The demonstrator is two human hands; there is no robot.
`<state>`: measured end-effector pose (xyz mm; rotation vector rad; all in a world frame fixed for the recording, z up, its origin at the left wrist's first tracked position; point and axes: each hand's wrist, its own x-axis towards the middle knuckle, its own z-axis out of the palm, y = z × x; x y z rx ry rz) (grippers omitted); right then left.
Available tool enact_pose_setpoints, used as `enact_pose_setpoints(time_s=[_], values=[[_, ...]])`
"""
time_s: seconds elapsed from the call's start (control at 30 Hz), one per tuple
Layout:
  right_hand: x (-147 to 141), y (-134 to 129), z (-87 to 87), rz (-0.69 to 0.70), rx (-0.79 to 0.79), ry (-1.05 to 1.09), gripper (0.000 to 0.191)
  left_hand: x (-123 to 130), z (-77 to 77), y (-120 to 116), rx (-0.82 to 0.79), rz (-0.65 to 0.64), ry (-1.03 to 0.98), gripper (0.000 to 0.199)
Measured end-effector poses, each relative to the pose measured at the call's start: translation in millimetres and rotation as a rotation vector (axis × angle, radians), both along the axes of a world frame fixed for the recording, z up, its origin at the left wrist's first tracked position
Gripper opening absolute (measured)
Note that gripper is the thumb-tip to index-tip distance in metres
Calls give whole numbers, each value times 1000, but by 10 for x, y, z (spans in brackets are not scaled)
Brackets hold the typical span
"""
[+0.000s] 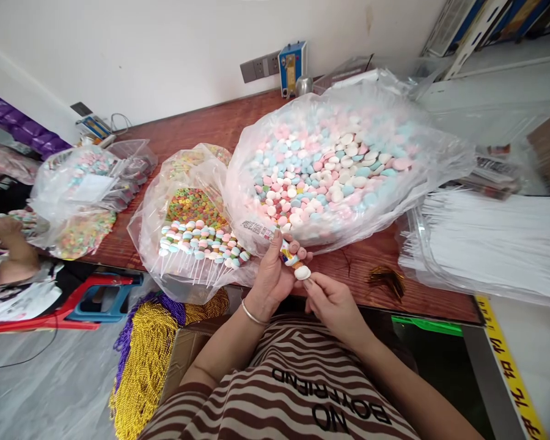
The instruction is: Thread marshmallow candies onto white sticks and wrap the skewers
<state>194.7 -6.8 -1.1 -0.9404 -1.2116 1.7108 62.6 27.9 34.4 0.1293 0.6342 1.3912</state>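
My left hand (271, 276), with a bangle on its wrist, has its fingers wrapped round a candy skewer (301, 272). The skewer carries stacked, coloured candies, the lowest one white. A clear wrapper with printing (256, 228) extends beyond the left thumb; I cannot tell whether it is on the skewer. Thumb and finger of my right hand (332, 305) pinch the skewer's lower end, beside the white candy; any stick there is hidden. Finished-looking candy skewers (201, 244) lie in rows on an open bag of colourful ring candies (195, 205), left of my hands.
A big clear bag of pastel button candies (330, 165) fills the wooden table's (201, 119) middle. White sticks (481, 238) and gold twist ties (385, 282) lie right. Gold bead strands (146, 354) hang below left. Another person's hand (7, 232) is far left, near more candy bags.
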Motion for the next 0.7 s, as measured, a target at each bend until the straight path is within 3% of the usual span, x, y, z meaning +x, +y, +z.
enact_pose_setpoints(time_s=[0.07, 0.13, 0.37, 0.5, 0.6, 0.7], values=[[22, 22, -21, -126, 216, -227, 33, 9, 13, -22, -15, -8, 14, 32], [40, 26, -28, -124, 244, -259, 33, -5, 30, -57, 7, -38, 39, 35], [9, 27, 8, 252, -346, 438, 32, -180, 25, -131, 121, -112, 145, 61], [-24, 20, 35, 366, -413, 469, 34, -222, 29, -60, 91, 16, 154, 33], [-8, -22, 30, 244, -179, 137, 32, -205, 65, -11, 78, 112, 110, 18], [23, -77, -33, -49, 326, -319, 22, -148, 108, -9, 101, 139, 52, 22]])
